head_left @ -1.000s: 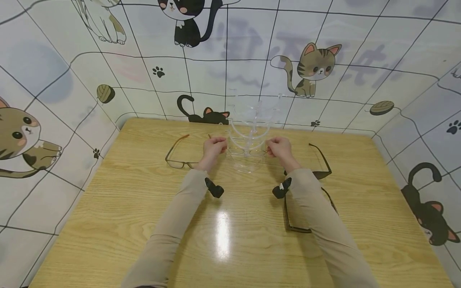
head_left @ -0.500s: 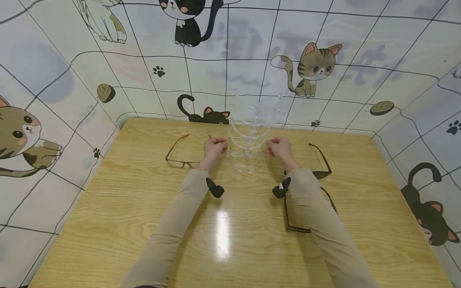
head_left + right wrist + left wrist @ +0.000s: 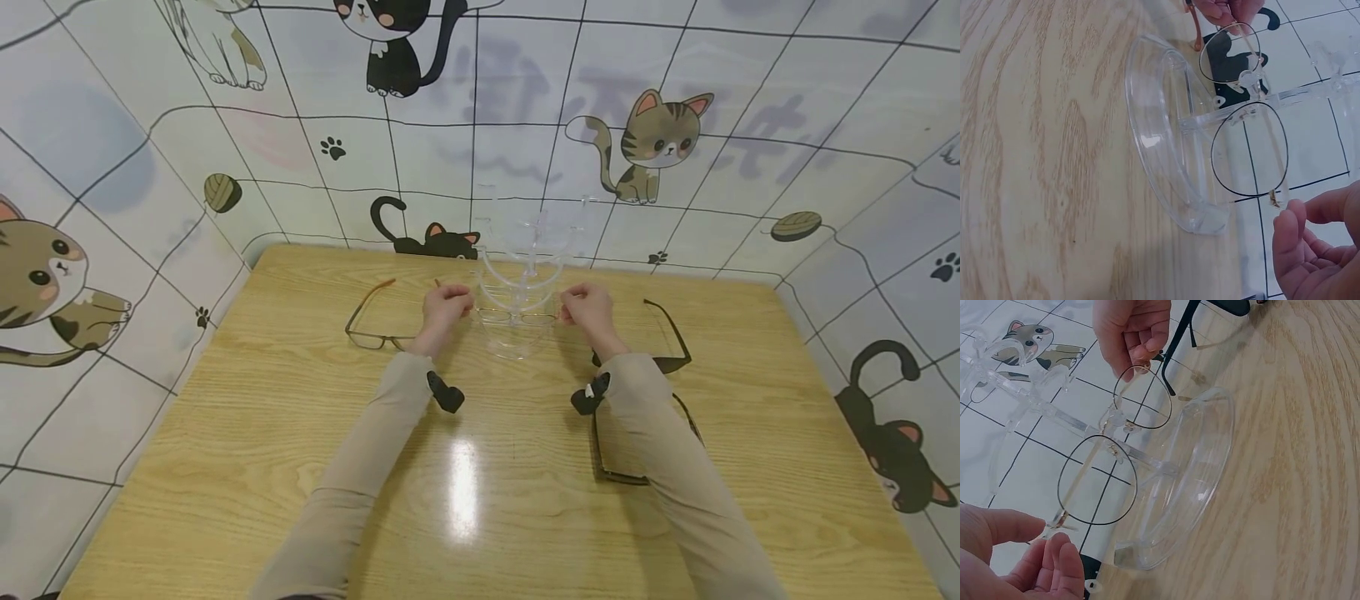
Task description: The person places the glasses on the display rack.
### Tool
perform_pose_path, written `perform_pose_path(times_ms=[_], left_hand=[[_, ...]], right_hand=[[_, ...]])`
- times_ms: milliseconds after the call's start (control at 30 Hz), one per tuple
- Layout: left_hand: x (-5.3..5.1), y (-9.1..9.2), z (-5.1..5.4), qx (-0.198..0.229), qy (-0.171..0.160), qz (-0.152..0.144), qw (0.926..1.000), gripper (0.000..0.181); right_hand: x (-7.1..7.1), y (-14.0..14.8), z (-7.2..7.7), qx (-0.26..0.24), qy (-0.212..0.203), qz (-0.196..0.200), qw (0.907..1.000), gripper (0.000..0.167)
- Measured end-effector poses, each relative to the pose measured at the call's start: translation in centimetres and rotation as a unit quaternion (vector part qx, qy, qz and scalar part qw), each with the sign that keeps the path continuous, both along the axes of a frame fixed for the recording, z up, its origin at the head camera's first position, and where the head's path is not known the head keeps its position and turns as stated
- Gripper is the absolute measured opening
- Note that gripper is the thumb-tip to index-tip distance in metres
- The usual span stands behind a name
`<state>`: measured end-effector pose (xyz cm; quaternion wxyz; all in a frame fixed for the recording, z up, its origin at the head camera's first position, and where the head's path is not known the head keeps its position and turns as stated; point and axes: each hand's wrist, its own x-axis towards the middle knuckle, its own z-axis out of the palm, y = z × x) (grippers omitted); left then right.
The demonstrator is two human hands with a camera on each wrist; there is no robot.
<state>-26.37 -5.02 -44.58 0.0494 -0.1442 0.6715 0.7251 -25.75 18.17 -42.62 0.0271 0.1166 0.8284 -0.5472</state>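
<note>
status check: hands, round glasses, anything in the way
Left hand pinching one end of round glasses; right hand at other end, grip unclear. Glasses at clear stand's lower post. Nothing seen blocking.

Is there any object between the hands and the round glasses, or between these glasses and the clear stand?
Nothing visible stands in the way. The left hand and right hand are at opposite ends of the round glasses, and these are close against the clear stand, with no object between.
</note>
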Motion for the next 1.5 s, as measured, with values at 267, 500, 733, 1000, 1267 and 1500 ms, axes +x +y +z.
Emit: perform_pose_path(times_ms=[267, 500, 733, 1000, 1267, 1500], left_hand=[[0.9, -1.4, 1.3, -0.012, 0.036, -0.002, 0.9993, 0.029], [1.9, -3.3, 2.0, -0.032, 0.052, -0.010, 0.9981, 0.027], [2.5, -5.7, 1.8, -0.081, 0.075, -0.009, 0.9939, 0.028], [3.6, -8.4, 2.4, -0.115, 0.085, 0.010, 0.9897, 0.026], [4.2, -11.4, 2.3, -0.120, 0.068, 0.024, 0.9902, 0.029], [4.6, -13.9, 2.1, -0.116, 0.065, 0.049, 0.9899, 0.029]], right_hand=[[1.5, 0.3, 1.2, 0.026, 0.041, 0.019, 0.9987, 0.026], [3.2, -0.6, 2.2, 0.008, 0.064, 0.050, 0.9967, 0.023], [4.4, -1.7, 2.7, -0.004, 0.075, 0.080, 0.9939, 0.023], [5.1, -3.5, 3.1, -0.015, 0.072, 0.115, 0.9907, 0.022], [5.5, -5.9, 3.2, -0.041, 0.070, 0.149, 0.9855, 0.020], [5.6, -8.4, 3.0, -0.044, 0.067, 0.170, 0.9822, 0.018]])
